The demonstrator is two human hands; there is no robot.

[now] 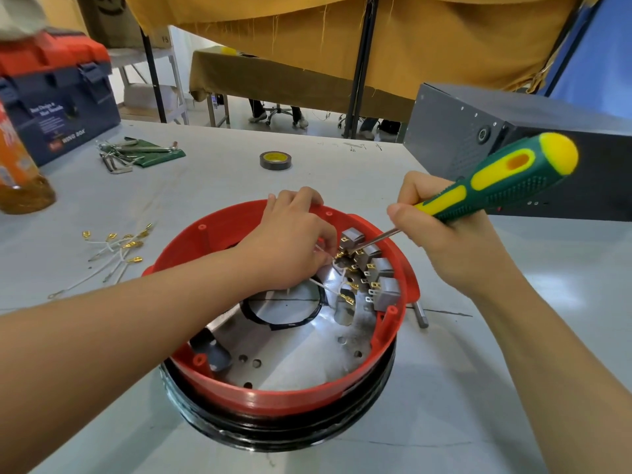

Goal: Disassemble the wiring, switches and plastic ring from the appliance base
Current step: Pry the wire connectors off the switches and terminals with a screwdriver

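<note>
White wire (328, 287) pinched by left fingers (321, 241) — right hand (434, 230) grips screwdriver (492, 186).

Bench clutter sitting around the work area

A roll of dark tape (275, 160) is lying flat on the grey table (205, 186), with a set of hex keys (118, 155) in a green holder resting to its left. A blue toolbox with an orange lid (58, 94) is standing at the far left corner, and an orange bottle (18, 169) is standing just in front of it. A grey metal box (478, 131) is sitting at the right. Mustard cloth (410, 39) is hanging behind.
</note>
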